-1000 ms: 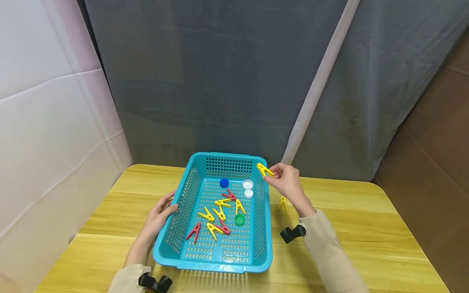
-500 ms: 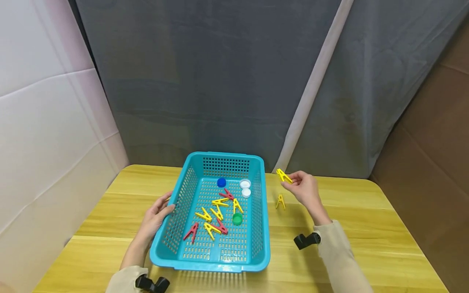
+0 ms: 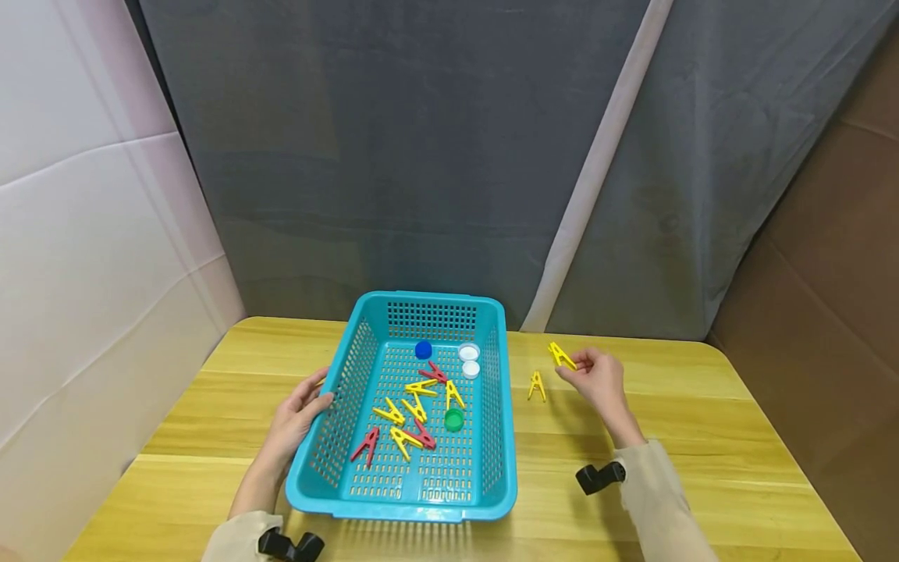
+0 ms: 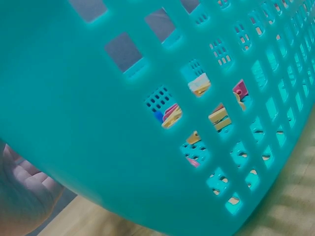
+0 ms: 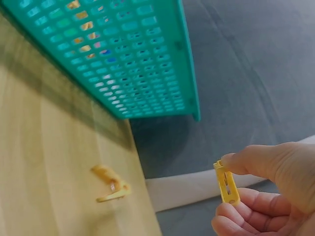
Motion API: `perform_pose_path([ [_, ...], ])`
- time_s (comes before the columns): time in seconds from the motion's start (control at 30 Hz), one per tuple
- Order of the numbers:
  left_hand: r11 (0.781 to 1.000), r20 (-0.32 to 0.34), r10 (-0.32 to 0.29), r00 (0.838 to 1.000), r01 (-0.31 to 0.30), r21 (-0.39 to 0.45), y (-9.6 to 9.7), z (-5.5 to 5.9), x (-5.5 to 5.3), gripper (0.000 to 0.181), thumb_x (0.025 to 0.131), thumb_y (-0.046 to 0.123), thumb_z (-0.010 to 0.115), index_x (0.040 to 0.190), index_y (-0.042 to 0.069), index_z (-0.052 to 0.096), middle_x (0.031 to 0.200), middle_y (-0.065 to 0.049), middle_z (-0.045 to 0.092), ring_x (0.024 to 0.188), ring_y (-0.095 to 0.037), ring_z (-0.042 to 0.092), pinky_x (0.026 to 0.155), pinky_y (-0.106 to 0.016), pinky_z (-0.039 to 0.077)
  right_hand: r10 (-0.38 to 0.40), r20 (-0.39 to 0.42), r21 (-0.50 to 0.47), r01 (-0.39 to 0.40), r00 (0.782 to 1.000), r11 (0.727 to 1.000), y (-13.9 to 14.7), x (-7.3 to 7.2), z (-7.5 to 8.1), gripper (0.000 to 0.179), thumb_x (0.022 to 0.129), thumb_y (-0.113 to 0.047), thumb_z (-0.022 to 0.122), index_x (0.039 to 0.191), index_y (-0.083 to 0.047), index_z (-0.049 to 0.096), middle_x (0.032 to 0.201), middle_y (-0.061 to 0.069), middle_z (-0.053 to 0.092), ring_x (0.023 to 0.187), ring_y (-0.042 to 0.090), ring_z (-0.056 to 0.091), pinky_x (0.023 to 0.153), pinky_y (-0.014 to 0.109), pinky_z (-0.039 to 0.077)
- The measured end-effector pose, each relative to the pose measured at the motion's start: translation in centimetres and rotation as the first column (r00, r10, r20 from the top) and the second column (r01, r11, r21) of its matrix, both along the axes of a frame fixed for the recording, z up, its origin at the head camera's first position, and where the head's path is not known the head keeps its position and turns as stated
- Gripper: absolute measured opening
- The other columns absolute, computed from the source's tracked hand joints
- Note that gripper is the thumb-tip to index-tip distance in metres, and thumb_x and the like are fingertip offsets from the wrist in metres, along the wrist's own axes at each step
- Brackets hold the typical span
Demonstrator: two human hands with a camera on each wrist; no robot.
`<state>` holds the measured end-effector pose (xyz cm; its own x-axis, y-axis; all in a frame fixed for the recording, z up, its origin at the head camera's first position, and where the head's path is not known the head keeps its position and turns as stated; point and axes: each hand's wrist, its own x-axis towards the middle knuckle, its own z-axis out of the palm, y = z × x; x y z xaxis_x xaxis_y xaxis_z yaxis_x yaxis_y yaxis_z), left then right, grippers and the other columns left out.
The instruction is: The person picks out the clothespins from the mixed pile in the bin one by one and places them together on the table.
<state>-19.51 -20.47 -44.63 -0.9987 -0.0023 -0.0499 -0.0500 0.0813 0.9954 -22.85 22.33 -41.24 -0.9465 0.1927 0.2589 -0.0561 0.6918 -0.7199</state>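
Note:
My right hand (image 3: 597, 382) pinches a yellow clothespin (image 3: 559, 355) between thumb and fingers, to the right of the basket and above the table; the right wrist view shows the same clothespin (image 5: 227, 186) close up. Another yellow clothespin (image 3: 537, 385) lies on the table just left of this hand. My left hand (image 3: 295, 417) grips the left side of a turquoise plastic basket (image 3: 400, 511), thumb at the rim. Inside lie several yellow clothespins (image 3: 389, 412), red clothespins (image 3: 367, 446), a blue cap (image 3: 423, 350), white caps (image 3: 470, 369) and a green cap (image 3: 453, 420).
The wooden table (image 3: 674, 437) carries the basket, and its far edge meets a dark grey curtain (image 3: 421, 156). A pale strip (image 3: 597, 172) runs down the curtain. A white wall (image 3: 91, 234) stands at the left, a brown panel (image 3: 836, 257) at the right.
My right hand has moved from over the basket's right rim out to the right and lower, still pinching the yellow clothespin. The left hand stays on the basket.

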Motion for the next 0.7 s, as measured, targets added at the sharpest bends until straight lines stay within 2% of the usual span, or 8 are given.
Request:
perform_pose_path([
  [0.5,1.000,0.000,0.003,1.000,-0.003,-0.011,0.1,0.1,0.1,0.051,0.097,0.016,0.050,0.144,0.002,0.032,0.136,-0.026,0.041,0.094,0.001,0.057,0.078,-0.022,0.051,-0.080,0.085,-0.013,0.081,0.993,0.997,1.2,-0.5,-3.7,0.023,0.075,-0.011,0.076,0.085,0.006,0.065,0.072,0.010,0.060,0.063,0.016,0.052,0.056,0.023,0.040],
  [0.7,1.000,-0.014,0.004,1.000,-0.004,-0.021,0.1,0.0,0.1,0.051,0.097,0.015,0.050,0.143,0.001,0.033,0.134,-0.027,0.043,0.093,0.001,0.058,0.077,-0.022,0.051,-0.086,0.100,0.000,0.087,0.991,0.996,1.2,-0.4,-4.7,0.024,0.074,-0.012,0.076,0.085,0.007,0.064,0.072,0.011,0.060,0.063,0.018,0.053,0.055,0.024,0.041],
])
